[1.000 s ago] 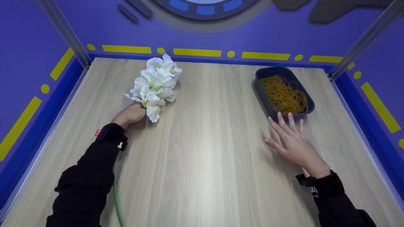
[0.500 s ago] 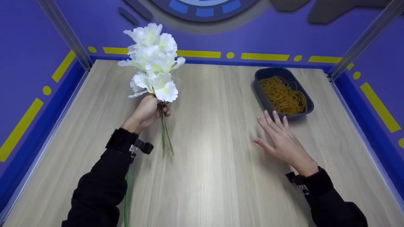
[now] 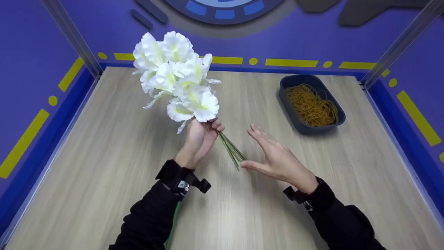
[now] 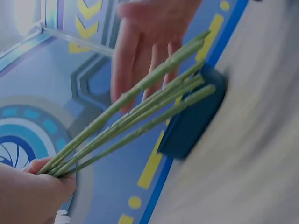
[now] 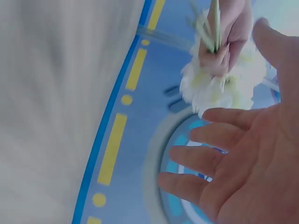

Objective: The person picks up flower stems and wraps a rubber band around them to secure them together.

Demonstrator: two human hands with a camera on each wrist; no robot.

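Note:
My left hand grips a bunch of white artificial flowers by the stems, just under the blooms. The heads lean up and to the left, while the bare green stems point down toward my right hand. That hand has its fingers spread and straight, thumb apart, close by the stem ends; in the right wrist view its palm shows with nothing in it. Whether the thumb touches the stems I cannot tell.
A dark plastic tub stands at the back right, holding a heap of tan rubber bands. Blue printed walls enclose the wooden table. A green cable runs beside the left sleeve.
My left hand has lifted the flowers from the table and brought them toward the middle, tilting the stems rightward. My right hand has moved left, away from the tub, toward the stems.

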